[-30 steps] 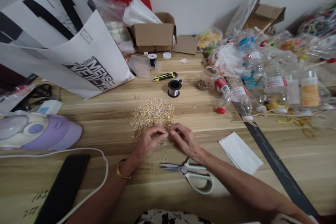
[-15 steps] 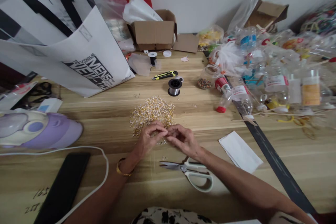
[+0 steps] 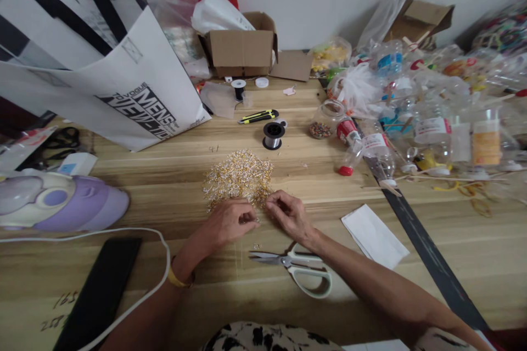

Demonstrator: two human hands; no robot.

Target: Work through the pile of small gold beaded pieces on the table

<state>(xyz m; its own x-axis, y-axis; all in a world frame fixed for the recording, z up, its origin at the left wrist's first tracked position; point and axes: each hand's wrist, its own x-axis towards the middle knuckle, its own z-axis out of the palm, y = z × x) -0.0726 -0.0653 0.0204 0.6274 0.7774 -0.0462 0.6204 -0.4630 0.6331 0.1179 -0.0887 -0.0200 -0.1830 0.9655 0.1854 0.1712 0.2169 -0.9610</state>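
Pile of tiny gold + silver-coloured metal bits [image 3: 236, 173] mid-table, spread loose on the wood tabletop [image 3: 329, 197]; pcs too small to ID. L hand [image 3: 234, 222] at pile's near edge, palm down, fingers curled w/ thumb nr index; small shiny bit by the tips, can't tell if gripped or lying on table. R hand [image 3: 290, 216] at pile's near R corner, thumb + index bent in close together; can't tell if anything's pinched. Hands apart, small gap btwn.

Few loose bits [image 3: 257, 246] nearer the body, just past tips of white-handled scissors [image 3: 285, 261], blades slightly parted. Gold-coloured bracelet [image 3: 180, 279] on L wrist. Behind pile: spool of silvery wire [image 3: 272, 143], then yellow/blk utility knife [image 3: 258, 117]. Folded white paper [image 3: 374, 236] R of R forearm. Further R: clear jar [image 3: 320, 130] w/ multicol. beads, then jumbled plastic bottles [image 3: 430, 129]. Far L: white shopping bag [image 3: 123, 88], upright.
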